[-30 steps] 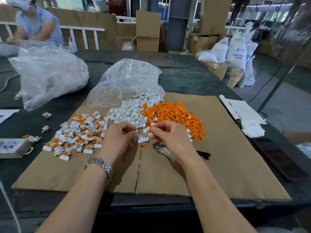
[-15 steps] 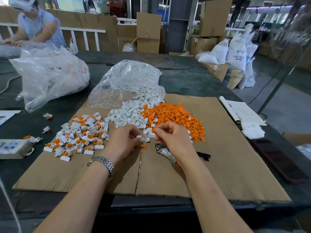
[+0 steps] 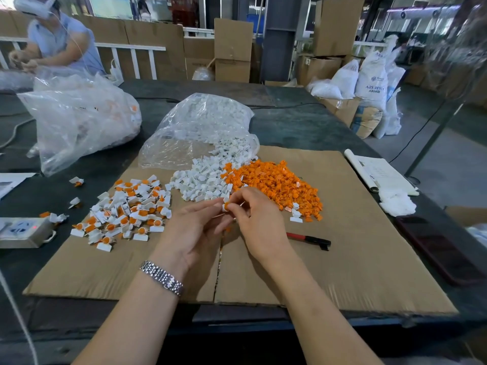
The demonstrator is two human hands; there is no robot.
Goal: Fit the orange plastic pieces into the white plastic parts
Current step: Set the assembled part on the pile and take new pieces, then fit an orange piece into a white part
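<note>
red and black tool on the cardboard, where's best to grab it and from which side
Probably the red handle end of the red and black tool, taken from above. It lies flat on the cardboard, clear of the orange pile, and that end sits nearest the right hand.

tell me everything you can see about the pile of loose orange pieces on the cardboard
The pile of orange pieces is a low, spread heap of many small bright orange parts that look like moulded plastic, jumbled at all angles. It lies on the far middle of the cardboard sheet, just beyond the right hand. Its left edge runs into the heap of white parts, with a few white parts mixed in along its near edge. Single shapes are too small to make out. Neither hand is touching it.
</note>
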